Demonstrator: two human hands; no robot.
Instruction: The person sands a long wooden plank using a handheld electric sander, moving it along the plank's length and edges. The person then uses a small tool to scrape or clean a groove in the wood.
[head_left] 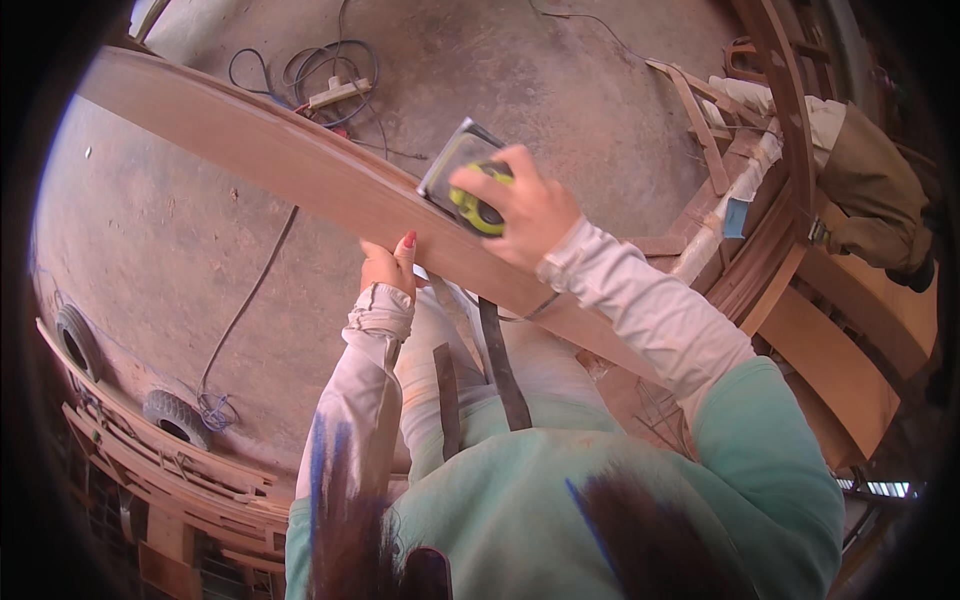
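Long, flat reddish-brown wooden board (365, 200) runs diagonally in front of me, upper left to lower right. Lime-green, black and grey handheld power sander (456, 172) at its far edge, tilted. My right hand (537, 207) is wrapped round the sander, blurred. My left hand (386, 268) half-closes on the board's near edge, thumb on top, other fingertips hidden.

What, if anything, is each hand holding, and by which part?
Right hand: the green-and-black handheld power sander, by its rounded body. Left hand: the long brown wooden board, by its near edge.
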